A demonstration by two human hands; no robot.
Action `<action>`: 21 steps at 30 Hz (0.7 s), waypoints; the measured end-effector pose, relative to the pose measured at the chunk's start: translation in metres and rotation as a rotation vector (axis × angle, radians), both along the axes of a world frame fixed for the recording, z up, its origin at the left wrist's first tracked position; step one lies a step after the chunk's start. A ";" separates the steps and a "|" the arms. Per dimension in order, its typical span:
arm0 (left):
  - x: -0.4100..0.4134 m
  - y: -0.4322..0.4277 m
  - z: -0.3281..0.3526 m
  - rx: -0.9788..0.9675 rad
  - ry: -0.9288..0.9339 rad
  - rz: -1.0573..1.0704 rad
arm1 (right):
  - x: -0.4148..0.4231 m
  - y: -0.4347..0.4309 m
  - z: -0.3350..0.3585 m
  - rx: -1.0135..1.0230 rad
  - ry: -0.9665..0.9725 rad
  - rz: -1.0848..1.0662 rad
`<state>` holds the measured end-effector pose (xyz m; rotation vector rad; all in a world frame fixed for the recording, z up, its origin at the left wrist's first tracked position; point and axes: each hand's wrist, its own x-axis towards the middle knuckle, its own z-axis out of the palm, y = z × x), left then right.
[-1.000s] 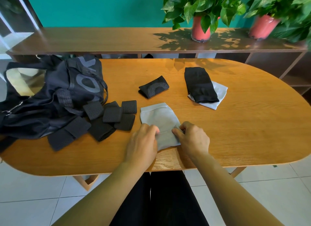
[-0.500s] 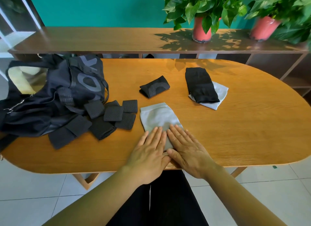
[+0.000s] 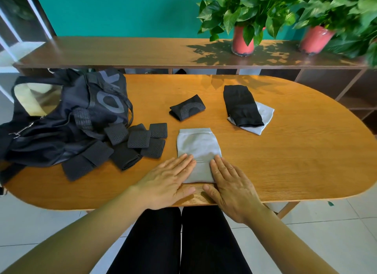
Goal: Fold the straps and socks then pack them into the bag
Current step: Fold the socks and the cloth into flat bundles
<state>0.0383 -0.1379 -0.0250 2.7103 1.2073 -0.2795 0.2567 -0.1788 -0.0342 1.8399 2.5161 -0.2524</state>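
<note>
Grey cloth sock (image 3: 199, 149): lies flat at the near edge of our brown wooden table (image 3: 285, 161).
Left hand (image 3: 169, 182): fingers straight and flat, pressing the sock's left side so it lies smooth.
Right hand (image 3: 230, 184): flat too, pressing the right side; we hold nothing.
Black mesh straps (image 3: 138, 139): piled beside our open black cloth bag (image 3: 67, 114), close for packing.
Next step: we think a fold.

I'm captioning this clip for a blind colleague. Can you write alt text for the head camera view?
Both hands, the left hand and right hand, press flat on the near end of a grey sock on a wooden table. Left of it, black straps lie against a dark bag; farther back, more socks.
</note>
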 end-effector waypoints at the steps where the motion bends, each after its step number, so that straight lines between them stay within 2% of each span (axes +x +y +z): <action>1: 0.000 0.001 0.004 0.001 -0.007 -0.004 | -0.001 0.001 0.001 -0.004 -0.003 0.001; 6: 0.012 0.018 0.026 0.034 -0.259 0.094 | 0.002 0.017 0.015 0.077 0.224 -0.057; 8: 0.027 0.028 0.029 0.069 -0.278 0.145 | 0.001 0.034 0.019 0.118 0.250 -0.076; 10: 0.044 0.037 0.025 0.083 -0.182 0.187 | -0.003 0.053 0.018 0.094 0.229 -0.055; 15: 0.052 0.051 0.005 -0.019 0.069 0.252 | -0.002 0.083 0.004 -0.073 0.117 0.050; 18: 0.045 0.054 -0.002 0.033 0.122 0.253 | 0.006 0.087 -0.005 -0.046 -0.013 0.072; 21: 0.043 0.052 -0.004 0.043 0.142 0.295 | 0.008 0.087 -0.011 -0.029 -0.043 0.025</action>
